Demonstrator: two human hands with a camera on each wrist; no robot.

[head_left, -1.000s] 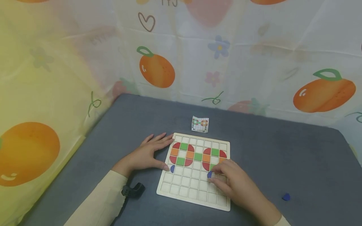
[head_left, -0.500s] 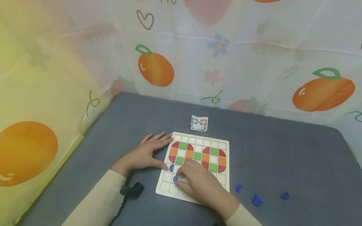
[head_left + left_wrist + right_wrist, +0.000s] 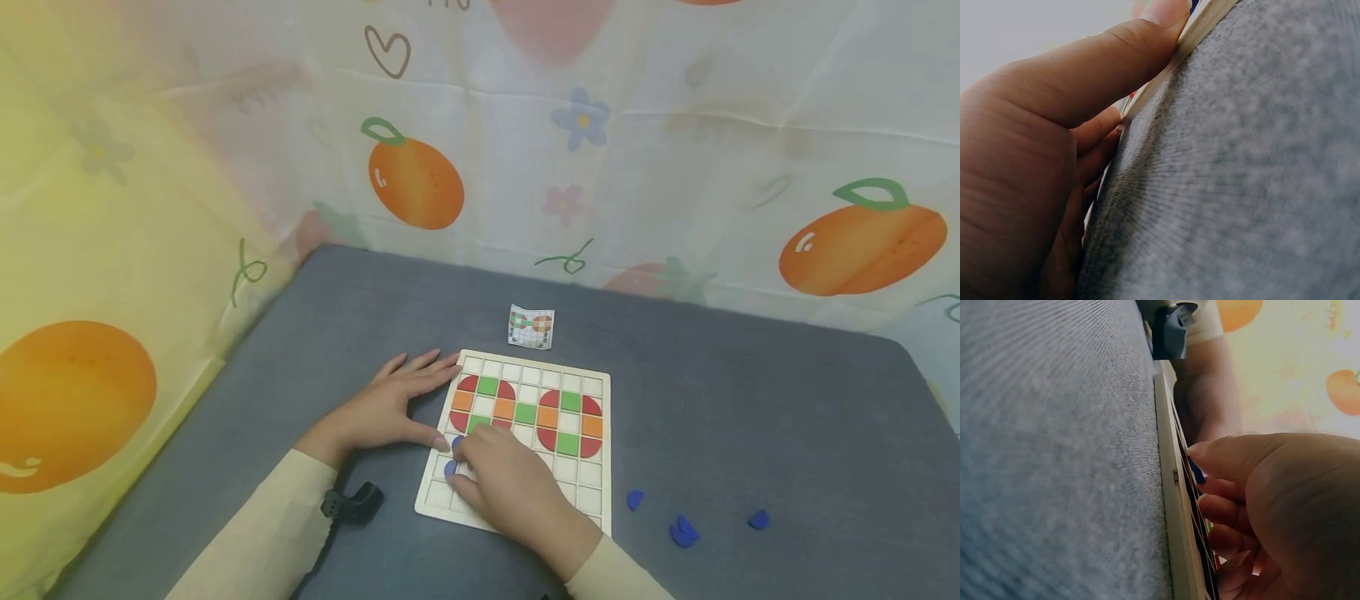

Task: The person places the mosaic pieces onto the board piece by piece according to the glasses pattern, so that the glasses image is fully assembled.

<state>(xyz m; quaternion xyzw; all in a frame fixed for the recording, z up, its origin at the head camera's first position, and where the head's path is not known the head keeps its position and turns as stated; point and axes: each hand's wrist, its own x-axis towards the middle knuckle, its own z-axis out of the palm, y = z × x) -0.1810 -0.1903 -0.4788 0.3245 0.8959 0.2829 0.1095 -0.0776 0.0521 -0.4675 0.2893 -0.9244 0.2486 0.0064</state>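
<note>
A wooden grid board lies on the table, with red quarter-round, orange and green square tiles set in its cells. My right hand pinches a blue rounded tile between thumb and fingers over a cell near the board's left edge. The right wrist view shows that blue tile at the thumb tip, tilted at the board. Just above it another blue tile sits on the board, partly covered by fingers. Along the left edge rests my left hand, fingers spread, its thumb on the rim.
Right of the board lie several loose blue tiles, among them a half-round one, a close group and a farther one. Behind the board is a small printed pattern card. A fruit-print curtain borders the grey table.
My right hand has carried the blue tile leftward across the board, from the right part to the left edge. Loose blue tiles have come into view behind it. The left hand stays in place.
</note>
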